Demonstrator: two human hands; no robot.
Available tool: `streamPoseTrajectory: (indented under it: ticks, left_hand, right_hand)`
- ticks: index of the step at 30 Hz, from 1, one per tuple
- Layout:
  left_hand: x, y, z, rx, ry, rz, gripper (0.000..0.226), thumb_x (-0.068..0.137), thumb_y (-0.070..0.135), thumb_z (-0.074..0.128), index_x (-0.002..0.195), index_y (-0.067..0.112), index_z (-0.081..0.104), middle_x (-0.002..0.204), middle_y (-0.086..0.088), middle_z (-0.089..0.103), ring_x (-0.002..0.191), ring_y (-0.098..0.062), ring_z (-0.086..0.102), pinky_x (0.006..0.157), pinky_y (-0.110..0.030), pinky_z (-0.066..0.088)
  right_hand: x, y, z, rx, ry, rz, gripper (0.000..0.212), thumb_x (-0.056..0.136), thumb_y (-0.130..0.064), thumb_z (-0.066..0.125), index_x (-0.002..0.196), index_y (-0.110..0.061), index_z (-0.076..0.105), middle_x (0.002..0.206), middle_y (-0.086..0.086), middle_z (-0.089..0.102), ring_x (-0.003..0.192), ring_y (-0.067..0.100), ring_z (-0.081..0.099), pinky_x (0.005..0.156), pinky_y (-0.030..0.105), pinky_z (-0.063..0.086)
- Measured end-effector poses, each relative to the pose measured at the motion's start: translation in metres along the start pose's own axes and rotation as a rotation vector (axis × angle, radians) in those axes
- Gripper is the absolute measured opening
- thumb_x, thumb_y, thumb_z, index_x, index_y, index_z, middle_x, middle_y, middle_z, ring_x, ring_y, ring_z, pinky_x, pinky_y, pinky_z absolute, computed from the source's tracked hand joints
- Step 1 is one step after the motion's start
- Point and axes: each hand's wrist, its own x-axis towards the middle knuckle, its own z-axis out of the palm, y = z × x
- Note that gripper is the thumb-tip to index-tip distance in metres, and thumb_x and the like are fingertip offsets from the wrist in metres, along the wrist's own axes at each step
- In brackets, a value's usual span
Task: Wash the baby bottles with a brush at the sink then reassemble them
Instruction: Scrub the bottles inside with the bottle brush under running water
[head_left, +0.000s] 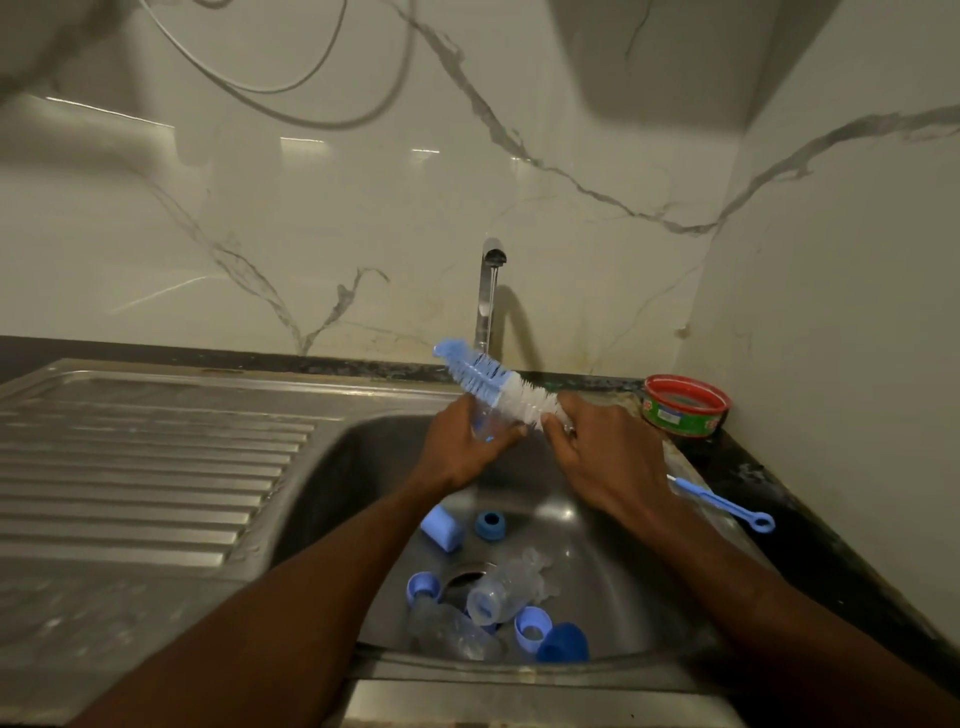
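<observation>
Over the sink basin (332, 499), my left hand (462, 447) grips a clear baby bottle (485, 423). My right hand (597, 457) holds a blue-and-white bottle brush (493, 376) by its lower end; the bristle head points up and left, outside the bottle and under the tap (491, 291), from which water runs. In the basin lie two more clear bottles (501, 590) (447, 629), blue collar rings (423, 587) (531, 626) (490, 525), a light blue cap (442, 527) and a dark blue cap (563, 644).
A steel ribbed drainboard (140, 467) lies left of the basin. On the dark counter to the right are a red-and-green round tub (685, 405) and a thin blue nipple brush (727, 506). A marble wall rises behind and at right.
</observation>
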Motion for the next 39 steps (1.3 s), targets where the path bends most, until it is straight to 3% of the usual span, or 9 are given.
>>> streamPoseTrajectory:
  ticks: [3, 5, 8, 11, 13, 19, 27, 34, 39]
  left_hand:
    - [0.002, 0.001, 0.005, -0.076, -0.14, 0.031, 0.072, 0.079, 0.051, 0.082, 0.14, 0.026, 0.052, 0.137, 0.009, 0.06, 0.122, -0.005, 0.058, 0.102, -0.029, 0.051]
    - [0.0, 0.004, 0.006, -0.081, -0.187, 0.064, 0.07, 0.079, 0.041, 0.085, 0.14, 0.027, 0.053, 0.136, 0.011, 0.059, 0.123, -0.001, 0.057, 0.103, -0.025, 0.049]
    - [0.0, 0.009, 0.005, -0.161, -0.173, 0.085, 0.058, 0.081, 0.026, 0.086, 0.131, 0.027, 0.057, 0.124, 0.017, 0.064, 0.113, 0.007, 0.06, 0.093, -0.01, 0.047]
    - [0.004, 0.006, -0.005, -0.217, -0.074, 0.078, 0.055, 0.083, 0.025, 0.084, 0.131, 0.025, 0.057, 0.122, 0.013, 0.067, 0.112, 0.001, 0.063, 0.092, -0.016, 0.051]
    - [0.006, 0.002, -0.011, -0.17, -0.03, 0.081, 0.056, 0.083, 0.027, 0.083, 0.132, 0.024, 0.056, 0.122, 0.015, 0.066, 0.112, 0.003, 0.062, 0.09, -0.014, 0.05]
    - [-0.009, 0.021, 0.01, -0.029, -0.311, 0.196, 0.06, 0.085, 0.028, 0.081, 0.138, 0.02, 0.054, 0.135, 0.005, 0.061, 0.121, 0.0, 0.056, 0.103, -0.019, 0.047]
    - [0.002, 0.003, -0.01, -0.125, -0.002, 0.102, 0.049, 0.087, 0.032, 0.078, 0.131, 0.025, 0.058, 0.124, 0.011, 0.067, 0.112, 0.0, 0.063, 0.1, -0.032, 0.054]
    - [-0.006, 0.016, 0.014, -0.018, -0.311, 0.194, 0.063, 0.086, 0.036, 0.08, 0.141, 0.021, 0.053, 0.138, 0.005, 0.06, 0.126, -0.005, 0.056, 0.109, -0.031, 0.047]
    - [0.004, 0.002, -0.001, -0.125, -0.027, 0.093, 0.05, 0.089, 0.036, 0.077, 0.133, 0.022, 0.057, 0.125, 0.008, 0.067, 0.111, -0.002, 0.064, 0.099, -0.038, 0.055]
  right_hand:
    - [0.006, 0.0, -0.003, 0.043, 0.041, 0.044, 0.036, 0.102, -0.052, 0.044, 0.113, -0.022, 0.061, 0.094, 0.0, 0.068, 0.076, 0.015, 0.058, 0.062, 0.027, 0.044]
    - [0.009, 0.005, -0.006, 0.06, 0.054, 0.095, 0.037, 0.102, -0.05, 0.045, 0.112, -0.019, 0.062, 0.096, 0.002, 0.068, 0.076, 0.015, 0.056, 0.061, 0.026, 0.039]
    - [0.01, 0.015, -0.005, 0.036, 0.066, 0.126, 0.038, 0.102, -0.051, 0.043, 0.104, -0.019, 0.065, 0.09, 0.002, 0.069, 0.073, 0.015, 0.057, 0.062, 0.028, 0.039]
    - [0.008, 0.024, -0.007, 0.021, 0.062, 0.152, 0.041, 0.101, -0.053, 0.043, 0.098, -0.02, 0.069, 0.082, -0.004, 0.064, 0.067, 0.012, 0.054, 0.058, 0.027, 0.037]
    - [0.007, 0.027, -0.007, 0.026, 0.051, 0.152, 0.043, 0.1, -0.054, 0.044, 0.098, -0.02, 0.071, 0.08, -0.006, 0.062, 0.066, 0.009, 0.055, 0.057, 0.026, 0.038]
    - [0.011, 0.011, 0.0, 0.049, -0.025, 0.163, 0.039, 0.102, -0.051, 0.045, 0.105, -0.021, 0.07, 0.093, 0.0, 0.07, 0.079, 0.014, 0.062, 0.072, 0.03, 0.053]
    - [0.004, 0.024, -0.01, -0.017, -0.006, 0.167, 0.042, 0.102, -0.051, 0.046, 0.103, -0.018, 0.072, 0.086, -0.002, 0.066, 0.07, 0.01, 0.055, 0.061, 0.025, 0.039]
    - [0.01, 0.014, -0.003, 0.05, -0.03, 0.16, 0.043, 0.103, -0.052, 0.043, 0.11, -0.019, 0.07, 0.1, 0.003, 0.072, 0.082, 0.015, 0.062, 0.074, 0.029, 0.053]
    - [0.005, 0.029, -0.005, -0.022, -0.012, 0.16, 0.045, 0.103, -0.053, 0.042, 0.107, -0.019, 0.071, 0.095, 0.001, 0.071, 0.076, 0.012, 0.06, 0.065, 0.027, 0.05]
